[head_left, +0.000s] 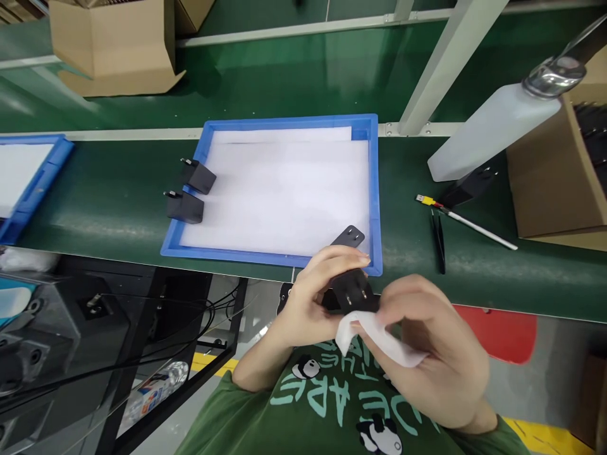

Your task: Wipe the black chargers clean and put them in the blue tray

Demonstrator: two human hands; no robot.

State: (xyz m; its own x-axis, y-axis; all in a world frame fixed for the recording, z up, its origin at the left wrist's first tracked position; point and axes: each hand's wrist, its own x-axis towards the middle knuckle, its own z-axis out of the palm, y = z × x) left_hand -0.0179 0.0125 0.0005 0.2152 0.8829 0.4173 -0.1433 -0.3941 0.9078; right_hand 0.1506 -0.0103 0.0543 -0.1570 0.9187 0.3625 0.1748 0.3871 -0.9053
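My left hand [315, 297] is closed round a black plug adapter [351, 291] with metal pins, held just in front of the blue tray [374, 208]. Another black pinned piece [349, 237] shows above my left fingers, over the tray's near right corner; whether my hand holds it too is unclear. My right hand [436, 341] pinches a white cloth [386, 338], which touches the lower side of the adapter. Two black adapters [199, 177] [184, 207] rest on the tray's left rim, pins pointing left. White sheets [284, 189] line the tray.
At the right stand a white bottle [493, 133], a black adapter [469, 186] and a cardboard box [554, 177]. Black tweezers [439, 243] and a white stick [481, 230] lie nearby. Another blue tray [40, 183] is at the left; an open carton [114, 44] sits behind.
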